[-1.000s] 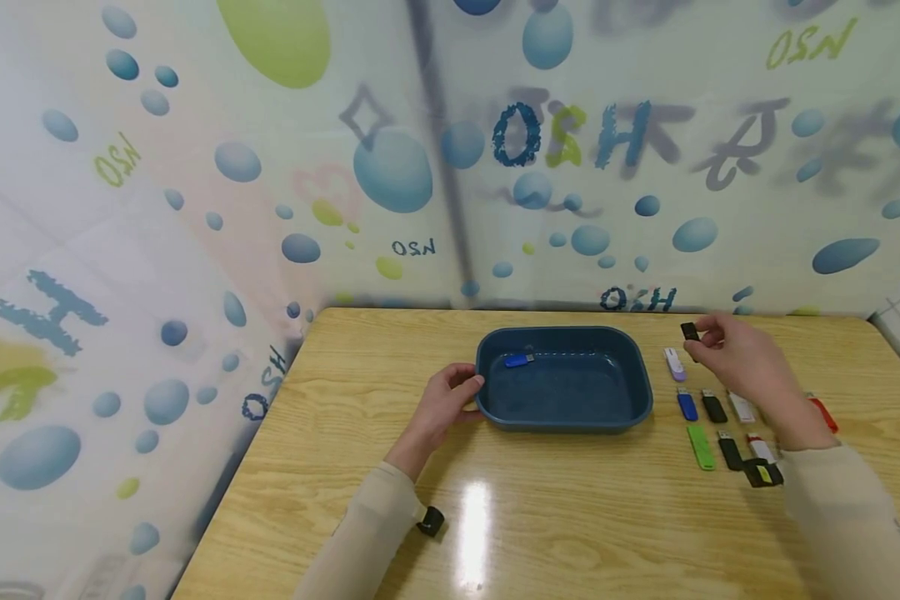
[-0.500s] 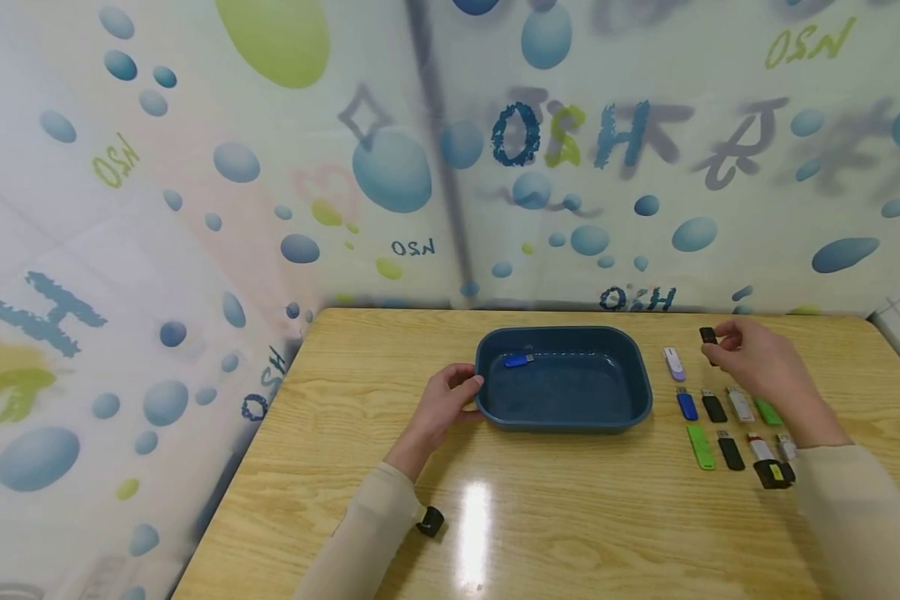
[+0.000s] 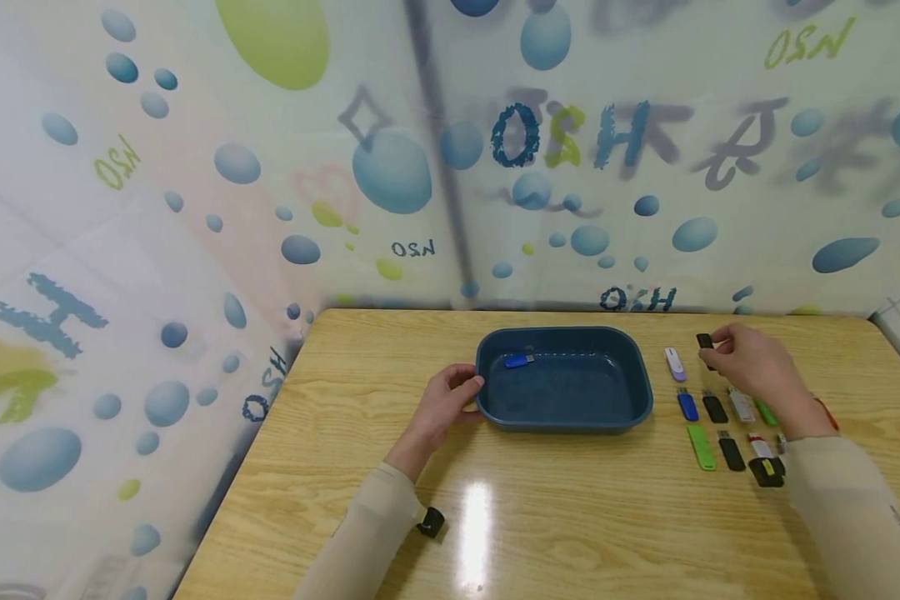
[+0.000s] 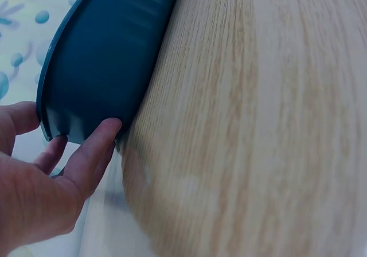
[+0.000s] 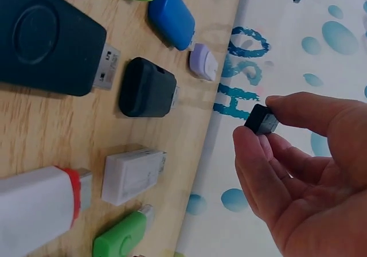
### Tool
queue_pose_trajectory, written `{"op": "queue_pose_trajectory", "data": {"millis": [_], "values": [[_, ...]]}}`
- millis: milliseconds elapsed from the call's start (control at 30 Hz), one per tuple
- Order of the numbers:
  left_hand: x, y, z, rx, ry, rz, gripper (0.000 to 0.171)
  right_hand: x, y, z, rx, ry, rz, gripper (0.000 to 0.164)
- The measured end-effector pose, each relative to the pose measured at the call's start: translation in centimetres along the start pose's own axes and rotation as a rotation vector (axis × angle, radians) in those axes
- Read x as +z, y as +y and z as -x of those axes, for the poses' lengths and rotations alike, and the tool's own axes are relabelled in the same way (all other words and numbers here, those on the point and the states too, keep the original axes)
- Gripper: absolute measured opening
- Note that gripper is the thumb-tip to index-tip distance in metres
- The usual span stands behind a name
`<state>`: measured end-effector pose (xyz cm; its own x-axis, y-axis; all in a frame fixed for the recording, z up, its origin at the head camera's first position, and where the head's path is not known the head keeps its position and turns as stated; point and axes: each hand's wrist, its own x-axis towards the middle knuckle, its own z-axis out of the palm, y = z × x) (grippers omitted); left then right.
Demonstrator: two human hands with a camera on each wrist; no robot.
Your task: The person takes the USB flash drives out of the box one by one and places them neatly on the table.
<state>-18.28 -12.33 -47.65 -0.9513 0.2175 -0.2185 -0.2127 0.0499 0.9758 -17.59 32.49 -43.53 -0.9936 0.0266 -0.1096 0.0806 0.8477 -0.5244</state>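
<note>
My right hand point(image 3: 756, 367) pinches a black USB flash drive point(image 5: 261, 119) between thumb and fingers, above the table's back right. Below it lie several other USB flash drives: a white-and-lilac one point(image 3: 675, 365), a blue one point(image 3: 687, 406), a black one point(image 3: 715, 407) and a green one point(image 3: 701, 447). At the left end of a dark blue plastic bin point(image 3: 562, 425), my left hand point(image 3: 438, 408) grips the rim and end wall with thumb and fingers. Inside the bin is one blue USB flash drive point(image 3: 518, 361). My right hand and forearm partly hide some drives.
Everything stands on a wooden table point(image 3: 570, 517) with a patterned curtain point(image 3: 390, 275) behind it. A red thing point(image 3: 827, 412) shows partly past my right wrist. Black camera gear sits at my left cuff point(image 3: 431, 522) and near my right cuff point(image 3: 767, 472).
My right hand has moved to the right with the black USB flash drive, then a little back left and down. My left hand and the bin have kept their place.
</note>
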Motion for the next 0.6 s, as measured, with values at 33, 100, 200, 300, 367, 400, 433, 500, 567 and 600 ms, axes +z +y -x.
{"op": "queue_pose_trajectory", "data": {"millis": [33,100,200,300,367,400,433,500,567,600], "values": [[0.0,0.0,0.0,0.0,0.001,0.0,0.039,0.0,0.0,-0.1,0.0,-0.002,0.001,0.052],[0.0,0.0,0.0,0.0,0.002,0.002,0.039,0.1,0.0,-0.2,0.002,-0.009,0.003,0.052],[0.0,-0.1,0.0,0.001,0.003,0.007,0.04,0.2,-0.1,-0.5,0.008,-0.02,0.018,0.052],[0.0,0.0,0.0,0.001,0.001,0.011,0.039,0.3,-0.3,-0.9,0.022,-0.041,0.037,0.051],[0.0,0.0,0.0,-0.001,0.001,0.011,0.039,0.4,-0.4,-1.2,0.023,-0.06,0.056,0.051],[0.0,0.0,0.0,-0.001,0.001,0.01,0.039,0.4,-0.4,-1.3,0.026,-0.07,0.066,0.051],[0.0,0.1,0.1,-0.001,0.001,0.01,0.039,0.5,-0.5,-1.5,0.028,-0.081,0.077,0.051],[0.0,0.1,0.1,-0.001,0.002,0.01,0.039,0.7,-0.5,-1.8,0.029,-0.098,0.099,0.05],[0.0,0.1,0.1,0.0,0.002,0.012,0.039,0.8,-0.6,-2.0,0.032,-0.109,0.121,0.049],[0.0,0.0,0.0,0.0,0.002,0.013,0.039,0.9,-0.6,-2.1,0.037,-0.112,0.128,0.049]]}}
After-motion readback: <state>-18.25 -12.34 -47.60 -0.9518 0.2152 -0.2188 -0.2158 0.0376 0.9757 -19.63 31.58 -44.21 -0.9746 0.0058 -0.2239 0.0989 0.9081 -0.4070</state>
